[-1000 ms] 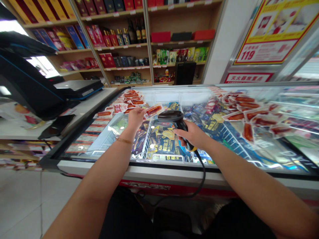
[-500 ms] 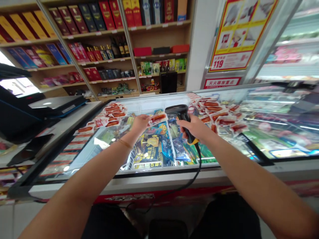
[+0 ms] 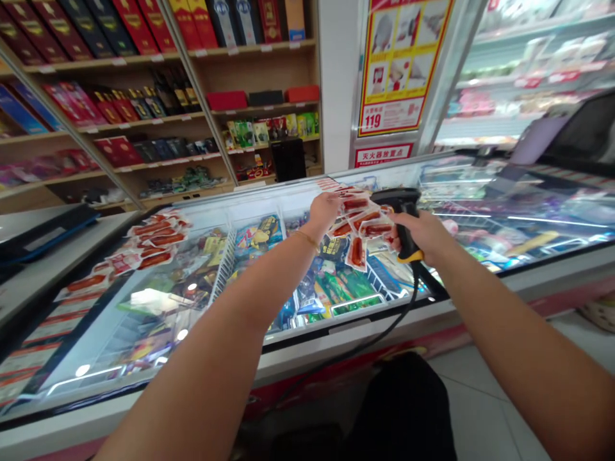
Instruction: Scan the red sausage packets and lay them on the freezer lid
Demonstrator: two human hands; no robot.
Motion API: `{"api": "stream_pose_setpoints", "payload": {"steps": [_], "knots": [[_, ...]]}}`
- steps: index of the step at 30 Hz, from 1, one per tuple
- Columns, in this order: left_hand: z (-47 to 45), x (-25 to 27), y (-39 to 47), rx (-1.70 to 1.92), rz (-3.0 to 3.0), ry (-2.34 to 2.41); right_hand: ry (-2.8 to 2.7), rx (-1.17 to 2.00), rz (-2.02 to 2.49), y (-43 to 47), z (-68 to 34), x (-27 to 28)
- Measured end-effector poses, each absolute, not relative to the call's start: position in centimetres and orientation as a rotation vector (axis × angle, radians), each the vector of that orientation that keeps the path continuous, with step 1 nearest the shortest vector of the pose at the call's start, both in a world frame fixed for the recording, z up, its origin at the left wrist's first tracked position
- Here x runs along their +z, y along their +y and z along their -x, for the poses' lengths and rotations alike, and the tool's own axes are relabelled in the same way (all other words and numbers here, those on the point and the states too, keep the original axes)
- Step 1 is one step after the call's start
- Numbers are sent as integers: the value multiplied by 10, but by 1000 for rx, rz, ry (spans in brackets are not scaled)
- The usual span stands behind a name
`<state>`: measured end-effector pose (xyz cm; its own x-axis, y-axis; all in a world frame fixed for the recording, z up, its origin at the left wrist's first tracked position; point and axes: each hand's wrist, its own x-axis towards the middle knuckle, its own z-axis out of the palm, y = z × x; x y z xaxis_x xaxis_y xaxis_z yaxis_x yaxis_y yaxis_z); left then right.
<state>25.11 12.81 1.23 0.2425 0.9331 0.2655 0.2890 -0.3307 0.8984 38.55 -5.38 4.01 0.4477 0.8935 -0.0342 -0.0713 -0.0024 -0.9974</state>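
My left hand is at the left edge of a loose pile of vacuum-packed sausages. Its fingers are closed at the end of one sausage pack, which lies against the pile. My right hand grips a black and yellow barcode scanner by its handle, just right of the pile. The scanner's head points left over the packs, and its cable hangs down in front of the freezer. A second group of sausage packs lies on the glass at the left.
Under the glass lid of the chest freezer are wire baskets with bagged frozen goods. A dark device stands on the left counter. Shelves of boxes and bottles stand behind; a dark bag-like object sits at right.
My view has swung right. My left hand has carried the sausage pack from the middle of the freezer to the right-hand pile. The scanner stays in my right hand, now right of the pile.
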Motion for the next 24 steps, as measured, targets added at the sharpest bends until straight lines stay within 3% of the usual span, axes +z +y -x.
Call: {"api": "stream_pose_setpoints", "payload": {"steps": [8,17,24], "knots": [[-210,4,127,1297,-1710,1185,-865,948,1333,-42,-358,35],[0,-10,128,1468,-1659,1643,-1006,1080,1252,-9,-264,48],[137,6,107,1453,-1808,2271,-1046,1241,1149,10,-182,39]]}}
